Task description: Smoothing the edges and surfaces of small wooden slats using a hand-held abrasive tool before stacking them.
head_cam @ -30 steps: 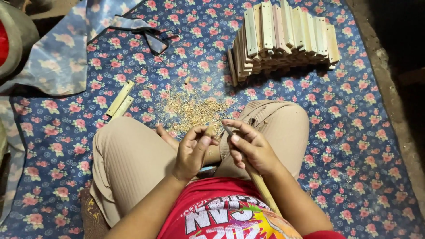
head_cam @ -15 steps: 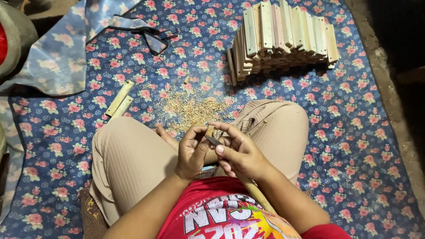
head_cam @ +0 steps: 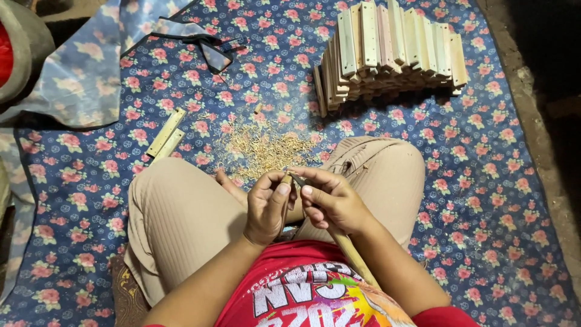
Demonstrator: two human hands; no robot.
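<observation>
Both your hands are closed on work held over your lap: your left hand (head_cam: 266,209) pinches the top end of a stick (head_cam: 351,257), thumb on its tip, and your right hand (head_cam: 331,200) holds a small dark blade (head_cam: 298,178) against that same tip. You have a pale, thin, round stick, its shaft running down from the grip past your right wrist toward your red shirt (head_cam: 315,297). Only the tip and the lower length show; the middle is hidden under your right palm. So the stick sits inside both grips at its upper end and hangs free below.

A heap of shavings (head_cam: 260,148) lies on the flowered mat (head_cam: 508,200) just beyond your knees. Two short slats (head_cam: 164,134) lie to the left of it, and a stack of slats (head_cam: 387,51) stands farther off, well apart from your hands.

Since a second ago your hands have drawn closer together, your right hand sliding up the stick until the fingers of both nearly touch at the tip.
</observation>
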